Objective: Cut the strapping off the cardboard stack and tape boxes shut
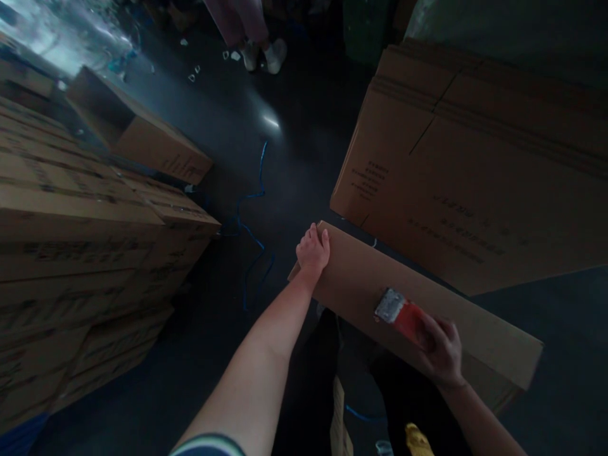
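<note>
A long, narrow cardboard box [361, 269] lies at a slant in front of my legs. My left hand [313, 248] grips its far left end, with the fingers bent around the edge. In my right hand [443, 349] is a red-handled tool [403, 316] with a wide, flat grey head. The handle is wrapped in my fingers, and the head points left over the box's upper face. I cannot tell whether the head touches the cardboard.
Flattened cartons [427, 177] lean in a stack on the right. Packed cartons [95, 253] are piled on the left, near an open carton [156, 142]. Blue strapping [262, 183] trails over the dark floor. A person's legs [256, 31] show at the top.
</note>
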Motion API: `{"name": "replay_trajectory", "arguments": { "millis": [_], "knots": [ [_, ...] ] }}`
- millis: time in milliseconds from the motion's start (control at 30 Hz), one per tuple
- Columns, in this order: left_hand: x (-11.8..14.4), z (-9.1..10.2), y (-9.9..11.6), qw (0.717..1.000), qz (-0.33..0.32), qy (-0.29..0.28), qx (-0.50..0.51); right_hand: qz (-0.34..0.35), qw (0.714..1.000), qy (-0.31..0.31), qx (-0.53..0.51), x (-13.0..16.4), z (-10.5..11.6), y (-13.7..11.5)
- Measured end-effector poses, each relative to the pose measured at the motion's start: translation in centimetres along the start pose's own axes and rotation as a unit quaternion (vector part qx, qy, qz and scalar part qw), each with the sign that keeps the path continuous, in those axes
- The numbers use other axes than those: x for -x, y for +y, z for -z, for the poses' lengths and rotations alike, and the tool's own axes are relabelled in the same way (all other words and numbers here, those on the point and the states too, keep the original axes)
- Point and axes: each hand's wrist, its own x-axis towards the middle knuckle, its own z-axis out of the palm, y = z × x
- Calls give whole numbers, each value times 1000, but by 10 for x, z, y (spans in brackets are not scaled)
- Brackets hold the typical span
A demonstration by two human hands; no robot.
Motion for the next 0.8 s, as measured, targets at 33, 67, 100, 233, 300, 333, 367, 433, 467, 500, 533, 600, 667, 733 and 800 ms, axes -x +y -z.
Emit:
{"name": "replay_trajectory", "arguments": {
  "millis": [33, 67, 100, 233, 300, 333, 367, 433, 467, 500, 533, 600, 667, 733, 800],
  "knots": [
    [0, -1, -1, 1000, -1, 6, 3, 48, 998, -11, 42, -1, -5, 0],
    [0, -1, -2, 1000, -5, 18, 7, 78, 993, -15, 84, 0, -11, 1],
    [0, 0, -3, 999, -12, 35, 12, 91, 988, -13, 123, 0, -16, 2],
    [22, 12, 0, 989, -102, 82, 66, 80, 978, 9, 193, 9, -32, 3],
    [45, 17, 8, 978, -152, 37, 140, 68, 978, 27, 198, 13, -35, 2],
    [57, 17, 13, 969, -160, -13, 188, 64, 977, 31, 199, 14, -36, 1],
    [69, 15, 18, 956, -150, -80, 241, 61, 977, 34, 201, 14, -36, 0],
    [86, 8, 28, 901, -83, -246, 347, 55, 976, 32, 210, 13, -37, -2],
    [91, 3, 32, 864, -45, -319, 386, 52, 975, 28, 217, 12, -37, -3],
    [94, -2, 36, 833, -21, -372, 409, 49, 973, 23, 222, 10, -36, -5],
    [96, -7, 39, 819, -17, -401, 411, 48, 972, 19, 227, 8, -36, -8],
    [96, -13, 45, 846, -57, -392, 357, 48, 969, 10, 241, 2, -36, -15],
    [95, -15, 49, 898, -101, -337, 266, 55, 965, -5, 258, -5, -35, -23],
    [92, -12, 50, 934, -122, -277, 192, 62, 959, -29, 274, -11, -33, -30],
    [80, -4, 41, 953, -132, -227, 152, 67, 958, -59, 272, -16, -30, -34]
  ]
}}
